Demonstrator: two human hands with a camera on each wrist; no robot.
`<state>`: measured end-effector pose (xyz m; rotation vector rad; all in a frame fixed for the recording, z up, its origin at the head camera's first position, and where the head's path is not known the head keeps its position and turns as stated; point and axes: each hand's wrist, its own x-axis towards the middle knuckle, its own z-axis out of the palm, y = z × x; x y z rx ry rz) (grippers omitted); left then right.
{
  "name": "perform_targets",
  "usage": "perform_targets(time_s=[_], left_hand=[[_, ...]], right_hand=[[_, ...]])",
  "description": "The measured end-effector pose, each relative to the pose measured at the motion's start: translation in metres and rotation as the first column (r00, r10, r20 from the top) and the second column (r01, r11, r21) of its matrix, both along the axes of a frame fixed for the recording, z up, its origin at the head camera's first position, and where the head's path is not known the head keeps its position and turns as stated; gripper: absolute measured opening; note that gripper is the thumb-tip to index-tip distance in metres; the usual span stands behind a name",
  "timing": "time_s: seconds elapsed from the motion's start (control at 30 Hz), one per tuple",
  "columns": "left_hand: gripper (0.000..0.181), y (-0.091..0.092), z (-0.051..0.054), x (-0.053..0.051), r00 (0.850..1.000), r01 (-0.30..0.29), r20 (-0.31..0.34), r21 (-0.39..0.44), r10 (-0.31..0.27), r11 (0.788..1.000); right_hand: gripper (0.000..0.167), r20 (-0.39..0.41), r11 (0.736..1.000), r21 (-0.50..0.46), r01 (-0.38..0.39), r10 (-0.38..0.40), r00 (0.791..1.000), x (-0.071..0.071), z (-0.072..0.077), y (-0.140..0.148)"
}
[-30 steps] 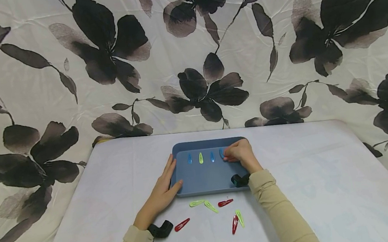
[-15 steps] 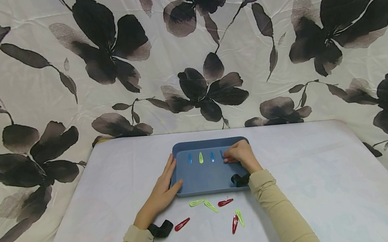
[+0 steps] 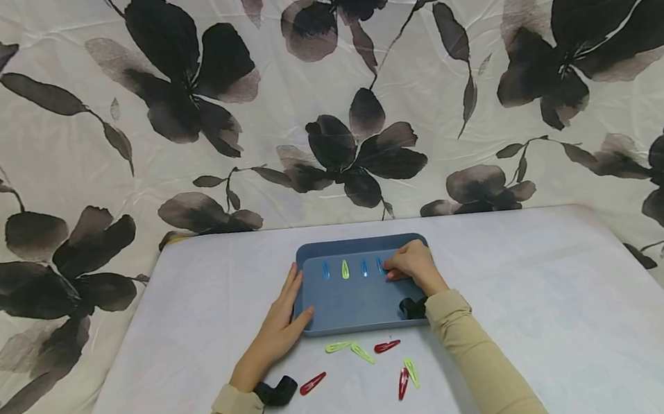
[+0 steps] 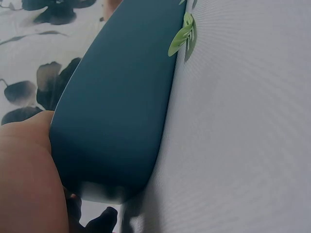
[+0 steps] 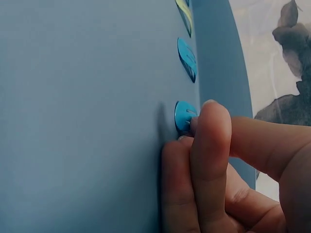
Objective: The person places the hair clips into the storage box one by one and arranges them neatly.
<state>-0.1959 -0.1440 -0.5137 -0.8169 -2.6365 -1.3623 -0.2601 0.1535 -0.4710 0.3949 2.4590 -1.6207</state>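
Note:
A blue-grey tray point(image 3: 351, 306) lies on the white table. Along its far side runs a row of snap hair clips: a blue clip point(image 3: 326, 271), a yellow-green clip point(image 3: 345, 269), another blue clip point(image 3: 364, 268) and a last blue clip point(image 5: 182, 115) at the right end. My right hand point(image 3: 414, 266) pinches this last clip against the tray floor; the fingertips cover part of it in the right wrist view. My left hand point(image 3: 276, 320) rests along the tray's left edge, fingers straight and thumb spread over the near-left rim.
In front of the tray lie loose clips: yellow-green ones point(image 3: 362, 353) and red ones point(image 3: 313, 383), two of them side by side at the right. A floral cloth point(image 3: 325, 61) hangs behind the table. Black wrist devices point(image 3: 277, 392) sit on both wrists.
The last blue clip has turned from slightly slanted to nearly in line with the others, and more of it shows beside my right fingertips. The left hand stays in place.

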Motion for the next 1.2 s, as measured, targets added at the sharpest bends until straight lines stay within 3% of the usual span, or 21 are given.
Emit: perform_targets(time_s=[0.77,1.03,1.2], left_hand=[[0.073,-0.002,0.000,0.000,1.000,0.001,0.015,0.003,-0.001,1.000],[0.072,-0.002,-0.002,-0.001,1.000,0.007,0.002,0.002,-0.007,1.000],[0.072,-0.002,-0.002,-0.001,1.000,0.006,0.020,-0.005,-0.006,1.000]], right_hand=[[0.010,-0.001,0.999,0.030,-0.018,0.018,1.000,0.004,0.000,-0.001],[0.015,0.042,0.995,0.056,-0.083,0.080,0.996,0.000,0.013,0.002],[0.017,0.017,0.986,0.117,-0.119,0.118,0.993,0.001,0.028,0.004]])
